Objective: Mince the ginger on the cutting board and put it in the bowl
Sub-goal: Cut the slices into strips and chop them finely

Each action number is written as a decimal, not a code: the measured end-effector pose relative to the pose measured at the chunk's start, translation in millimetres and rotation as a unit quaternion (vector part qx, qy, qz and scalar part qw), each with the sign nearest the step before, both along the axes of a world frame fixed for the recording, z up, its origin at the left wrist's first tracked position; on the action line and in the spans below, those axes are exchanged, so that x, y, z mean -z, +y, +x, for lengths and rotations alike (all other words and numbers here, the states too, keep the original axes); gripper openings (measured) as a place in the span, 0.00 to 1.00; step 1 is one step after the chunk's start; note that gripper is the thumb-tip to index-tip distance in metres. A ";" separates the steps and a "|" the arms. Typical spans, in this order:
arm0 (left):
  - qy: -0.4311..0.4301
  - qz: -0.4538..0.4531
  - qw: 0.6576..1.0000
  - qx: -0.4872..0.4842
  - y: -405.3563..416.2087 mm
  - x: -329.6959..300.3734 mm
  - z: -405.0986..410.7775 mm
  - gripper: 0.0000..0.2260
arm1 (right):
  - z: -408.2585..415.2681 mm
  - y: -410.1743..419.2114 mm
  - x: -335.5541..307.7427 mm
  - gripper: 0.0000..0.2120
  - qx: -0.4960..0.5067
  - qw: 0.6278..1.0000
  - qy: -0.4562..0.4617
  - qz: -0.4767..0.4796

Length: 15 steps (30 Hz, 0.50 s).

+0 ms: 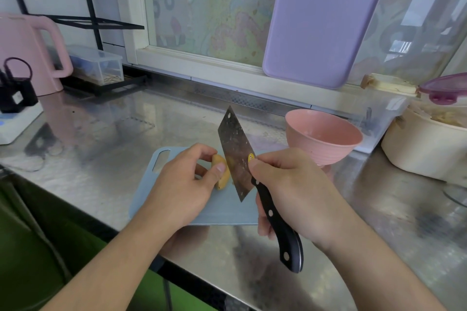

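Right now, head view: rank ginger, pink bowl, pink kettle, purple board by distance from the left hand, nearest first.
1. ginger: gripped by the left hand on the cutting board.
2. pink bowl: to the right, past the cleaver.
3. pink kettle and purple board, far left and back right at the window: too close to call.

We see soft daylight entering through the frosted, cartoon-patterned window (214, 7) behind, glaring in pale patches off the brushed steel counter (101, 134). Edges bow with wide-angle distortion, and everything looks slightly soft.
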State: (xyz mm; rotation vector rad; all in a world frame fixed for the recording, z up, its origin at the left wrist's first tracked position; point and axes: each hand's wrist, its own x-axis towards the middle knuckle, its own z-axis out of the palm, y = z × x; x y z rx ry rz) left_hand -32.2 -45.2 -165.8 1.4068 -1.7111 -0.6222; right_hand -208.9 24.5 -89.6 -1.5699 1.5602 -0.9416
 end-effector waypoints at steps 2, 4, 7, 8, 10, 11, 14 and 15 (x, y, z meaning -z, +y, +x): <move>0.003 0.002 1.000 -0.002 0.1 -0.2 0.1 0.08 | -0.1 -0.7 0.9 0.22 0.007 1.000 0.020 -0.012; 0.008 0.006 1.000 -0.004 -0.1 -0.3 0.0 0.08 | -0.4 -1.7 2.9 0.20 0.020 0.999 0.035 -0.032; 0.011 0.008 1.000 -0.004 0.4 -0.5 0.1 0.08 | 0.3 -1.9 3.3 0.18 0.027 0.998 0.039 -0.044; 0.012 0.008 1.000 -0.004 0.6 -0.6 0.2 0.07 | 1.2 -1.6 3.0 0.18 0.026 0.998 0.040 -0.045; 0.014 0.008 1.000 -0.005 1.0 -1.0 0.0 0.06 | 2.8 -1.0 2.4 0.18 0.024 0.998 0.039 -0.044; 0.015 0.008 1.000 -0.005 1.0 -1.1 -0.1 0.06 | 3.8 -0.8 2.3 0.19 0.024 0.998 0.038 -0.044; 0.016 0.010 1.000 -0.007 1.0 -1.3 -0.1 0.05 | 5.7 -0.3 2.4 0.19 0.026 0.998 0.035 -0.041; 0.015 0.009 1.000 -0.008 0.9 -1.1 -0.1 0.05 | 6.1 -0.3 2.7 0.20 0.027 0.998 0.036 -0.039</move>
